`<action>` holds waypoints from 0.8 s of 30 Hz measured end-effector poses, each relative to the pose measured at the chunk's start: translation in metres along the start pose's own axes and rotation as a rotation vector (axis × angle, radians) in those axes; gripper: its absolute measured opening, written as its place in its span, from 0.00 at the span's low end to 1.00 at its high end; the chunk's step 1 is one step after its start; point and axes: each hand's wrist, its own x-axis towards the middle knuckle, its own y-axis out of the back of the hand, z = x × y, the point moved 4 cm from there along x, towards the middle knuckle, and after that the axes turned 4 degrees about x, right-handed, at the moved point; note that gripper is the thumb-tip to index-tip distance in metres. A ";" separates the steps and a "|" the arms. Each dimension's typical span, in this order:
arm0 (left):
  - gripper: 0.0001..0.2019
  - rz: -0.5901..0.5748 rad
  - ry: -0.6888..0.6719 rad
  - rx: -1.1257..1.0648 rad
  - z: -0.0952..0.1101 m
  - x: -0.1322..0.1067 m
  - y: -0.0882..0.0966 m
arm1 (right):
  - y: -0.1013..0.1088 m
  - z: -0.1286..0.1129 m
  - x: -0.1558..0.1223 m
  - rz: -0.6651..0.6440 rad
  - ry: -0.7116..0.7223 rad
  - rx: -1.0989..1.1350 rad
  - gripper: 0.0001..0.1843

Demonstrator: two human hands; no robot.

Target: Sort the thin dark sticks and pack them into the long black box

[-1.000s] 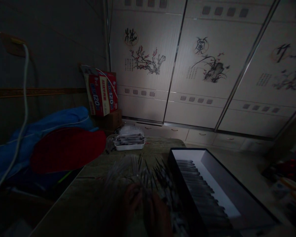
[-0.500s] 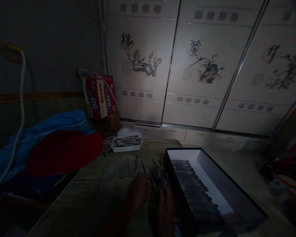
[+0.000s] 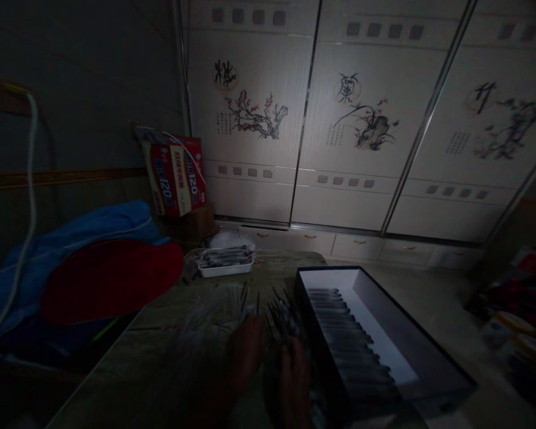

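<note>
The picture is dim. My left hand point(image 3: 246, 347) is over the table with its fingers drawn together, and a thin dark stick, like a pen, point(image 3: 258, 302) points up from its fingertips. Just to the right is my right hand point(image 3: 295, 369), fingers pressed together; what they hold, if anything, is hidden. A loose bunch of thin dark sticks point(image 3: 280, 313) lies ahead of it. Clear thin strips or sleeves point(image 3: 234, 298) are spread beyond my left hand. Beside my right hand stands an open dark-rimmed box point(image 3: 411, 322) with a row of dark slender pen-like pieces point(image 3: 343, 333) inside.
On the table point(image 3: 161, 351), a white tray point(image 3: 227, 271) heaped with slender pieces stands at the far edge. Blue cloth point(image 3: 93, 226) and a red oval item point(image 3: 111, 277) lie left. A red carton point(image 3: 178, 176) sits before the white cabinet doors point(image 3: 250, 196).
The view has shifted slightly, so everything sits a little further left. Both hands stay close together by the bunch of sticks, with only small finger movement.
</note>
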 end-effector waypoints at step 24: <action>0.14 0.176 0.183 -0.675 -0.042 -0.009 0.011 | 0.003 -0.021 -0.011 -0.026 0.194 -0.073 0.20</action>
